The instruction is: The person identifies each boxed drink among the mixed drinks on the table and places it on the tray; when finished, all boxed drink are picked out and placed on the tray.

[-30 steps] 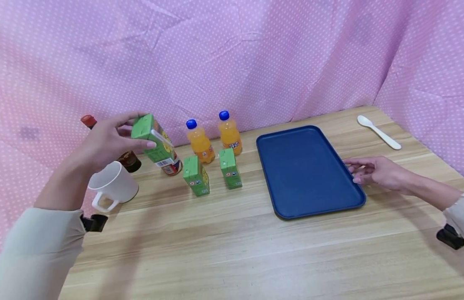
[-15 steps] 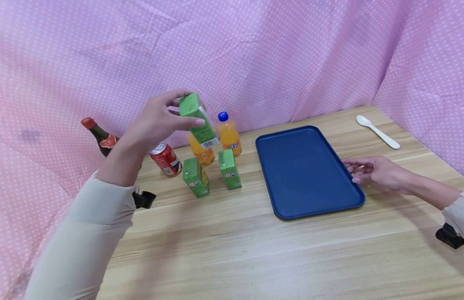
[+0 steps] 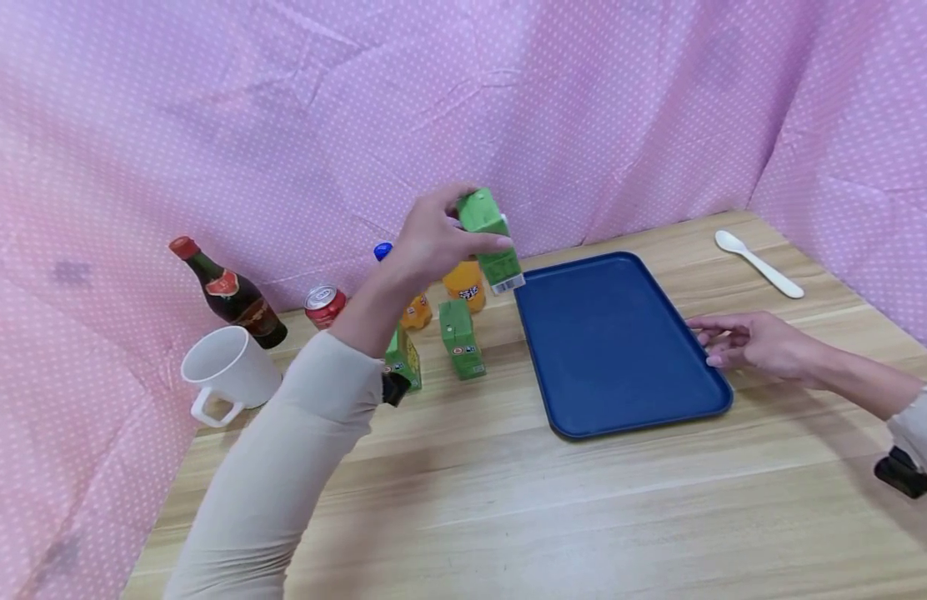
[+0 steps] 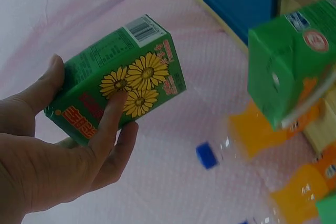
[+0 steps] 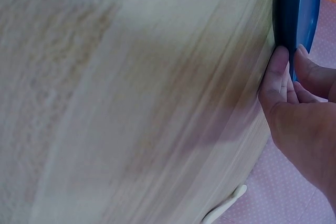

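Note:
My left hand (image 3: 441, 237) grips a green drink carton (image 3: 501, 262) with yellow flowers on its side, raised above the table by the tray's far left corner. In the left wrist view the carton (image 4: 115, 77) lies between thumb and fingers, tilted, its barcode end away from the palm. My right hand (image 3: 759, 346) is at the right edge of the dark blue tray (image 3: 621, 346). In the right wrist view its thumb and fingers pinch the tray's rim (image 5: 307, 11). Two more green cartons stand on the table, one (image 3: 459, 342) in plain sight, the other (image 3: 405, 360) partly behind my left forearm.
Two orange soda bottles (image 3: 467, 287) with blue caps stand behind the cartons. Further left are a red can (image 3: 324, 304), a dark bottle (image 3: 242, 296) with a red cap and a white mug (image 3: 231, 371). A white spoon (image 3: 759, 265) lies right of the tray. Pink dotted cloth hangs behind.
My left hand has carried the green carton rightward, from over the can, past the orange bottles, to the tray's far left corner. The right hand and the tray have stayed in place.

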Demonstrator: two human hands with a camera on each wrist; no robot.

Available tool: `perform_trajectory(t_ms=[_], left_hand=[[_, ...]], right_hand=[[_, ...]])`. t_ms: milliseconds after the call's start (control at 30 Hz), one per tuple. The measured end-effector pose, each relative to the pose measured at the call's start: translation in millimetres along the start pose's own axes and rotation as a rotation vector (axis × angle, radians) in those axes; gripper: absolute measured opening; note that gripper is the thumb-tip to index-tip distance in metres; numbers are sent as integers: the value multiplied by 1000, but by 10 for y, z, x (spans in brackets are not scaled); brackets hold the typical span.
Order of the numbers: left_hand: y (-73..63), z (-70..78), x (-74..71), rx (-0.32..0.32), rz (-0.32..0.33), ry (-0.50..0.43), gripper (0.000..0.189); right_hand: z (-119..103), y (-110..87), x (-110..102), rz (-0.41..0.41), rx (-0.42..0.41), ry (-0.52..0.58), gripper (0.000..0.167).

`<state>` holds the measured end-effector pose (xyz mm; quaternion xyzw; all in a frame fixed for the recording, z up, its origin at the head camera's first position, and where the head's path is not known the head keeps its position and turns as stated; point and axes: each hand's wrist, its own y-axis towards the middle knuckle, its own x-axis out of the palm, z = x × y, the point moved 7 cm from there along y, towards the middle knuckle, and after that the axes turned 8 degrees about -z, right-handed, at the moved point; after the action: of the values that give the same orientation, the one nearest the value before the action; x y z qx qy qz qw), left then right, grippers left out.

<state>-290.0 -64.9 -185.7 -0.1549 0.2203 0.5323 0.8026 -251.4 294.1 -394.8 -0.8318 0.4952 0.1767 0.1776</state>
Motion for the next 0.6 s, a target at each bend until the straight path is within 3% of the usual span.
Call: perform_trajectory(t_ms=[267, 600], left_hand=[[301, -28, 415, -65, -40, 52, 57], [571, -225, 785, -163, -29, 117, 73]], right_hand=[[4, -22, -28, 0, 29, -30, 62], [0, -9, 1, -17, 11, 17, 62]])
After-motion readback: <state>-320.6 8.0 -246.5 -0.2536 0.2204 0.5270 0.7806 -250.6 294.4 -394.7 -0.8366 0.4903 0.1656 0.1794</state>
